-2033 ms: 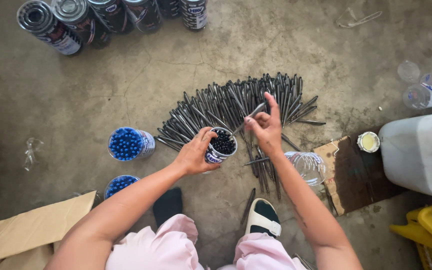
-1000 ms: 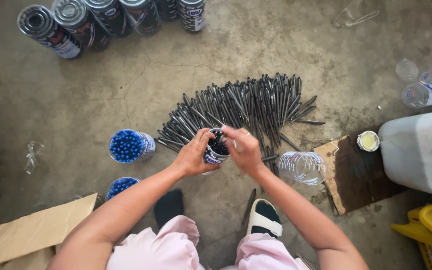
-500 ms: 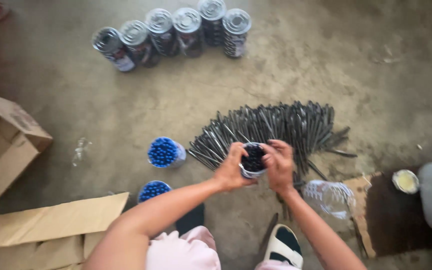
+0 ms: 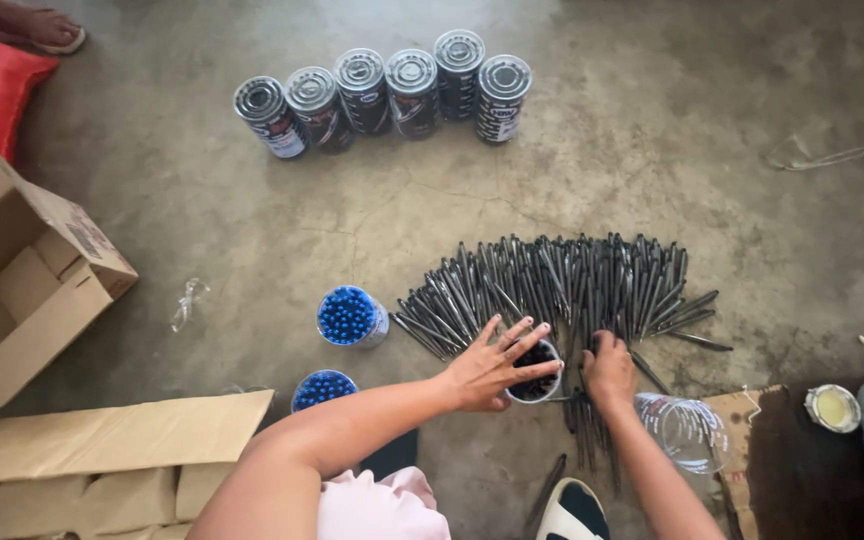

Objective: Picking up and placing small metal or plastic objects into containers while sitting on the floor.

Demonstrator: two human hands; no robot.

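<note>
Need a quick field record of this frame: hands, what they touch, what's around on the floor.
left hand: left hand spread flat, fingers over the open cup of dark pens
right hand: right hand closed on pens at the base of the fan of dark pens
near left: two cups of blue-capped pens
far: row of six lidded canisters
right: clear empty cup on its side
left edge: open cardboard box
surface: concrete floor

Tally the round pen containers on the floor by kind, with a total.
Lidded cans in the far row: 6
Open cups of blue-capped pens: 2
Open cup of black pens under the left hand: 1
Empty clear cup lying on its side by the right forearm: 1
Total: 10
</note>
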